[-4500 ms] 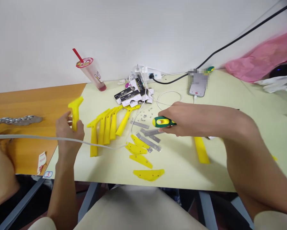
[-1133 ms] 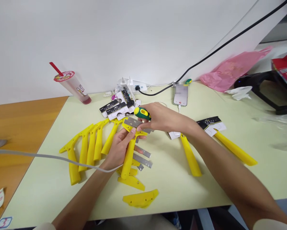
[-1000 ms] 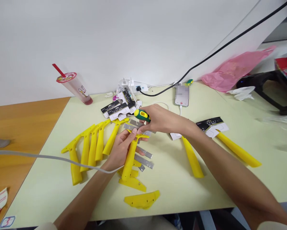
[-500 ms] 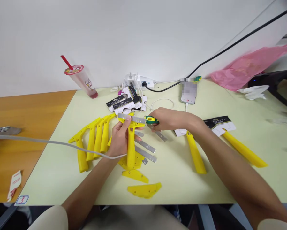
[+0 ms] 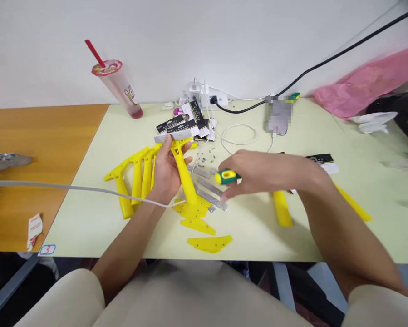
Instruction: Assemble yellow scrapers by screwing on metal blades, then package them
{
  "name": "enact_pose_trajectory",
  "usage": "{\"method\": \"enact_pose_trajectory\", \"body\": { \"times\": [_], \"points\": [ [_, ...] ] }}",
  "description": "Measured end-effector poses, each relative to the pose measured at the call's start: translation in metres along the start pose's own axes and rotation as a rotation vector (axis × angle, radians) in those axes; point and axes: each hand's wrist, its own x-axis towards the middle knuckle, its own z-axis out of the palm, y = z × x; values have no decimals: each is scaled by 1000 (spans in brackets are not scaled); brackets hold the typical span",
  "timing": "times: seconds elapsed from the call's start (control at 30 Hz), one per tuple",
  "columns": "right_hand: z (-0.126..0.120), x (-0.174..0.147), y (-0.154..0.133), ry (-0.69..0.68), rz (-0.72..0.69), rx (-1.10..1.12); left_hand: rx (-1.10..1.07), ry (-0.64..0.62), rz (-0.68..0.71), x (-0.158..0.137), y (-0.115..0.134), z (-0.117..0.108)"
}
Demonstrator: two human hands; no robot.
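Yellow scraper sits between left thumb and gripping fingers; right fingers clasp screwdriver.

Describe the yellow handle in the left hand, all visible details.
The yellow handle is T-shaped, plastic-looking, with a long smooth grip. It slants, head toward the wall, grip end toward the person and slightly right. A flat grey blade lies along its head. The left hand grasps it near the head, thumb over the blade. Its lower end overlaps yellow plates in view; contact is unclear.
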Motion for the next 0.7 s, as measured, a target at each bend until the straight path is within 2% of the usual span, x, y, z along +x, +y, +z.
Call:
{"method": "enact_pose_trajectory", "body": {
  "times": [0.07, 0.17, 0.2, 0.27, 0.33, 0.43, 0.53, 0.7],
  "points": [
    [21, -3, -25, -42, -77, -64, -2, 15, 22, 7, 0, -4],
    [65, -2, -59, -204, -249, -173, 1, 6, 21, 13, -2, -9],
    [80, -1, -66, -237, -266, -205, -1, -7, 14, 14, -2, -10],
    [103, -1, -75, -244, -307, -240, -10, -39, -3, 14, -3, -11],
    [116, -4, -76, -199, -334, -246, -14, -60, -25, 12, -4, -9],
    [117, -11, -71, -120, -340, -254, -13, -61, -55, 8, -4, -6],
    [105, -14, -63, -50, -269, -229, -2, -69, -64, 4, -4, -4],
    [60, -18, -43, 166, -90, -45, 15, -67, -71, 1, -3, -2]
  ]
}}
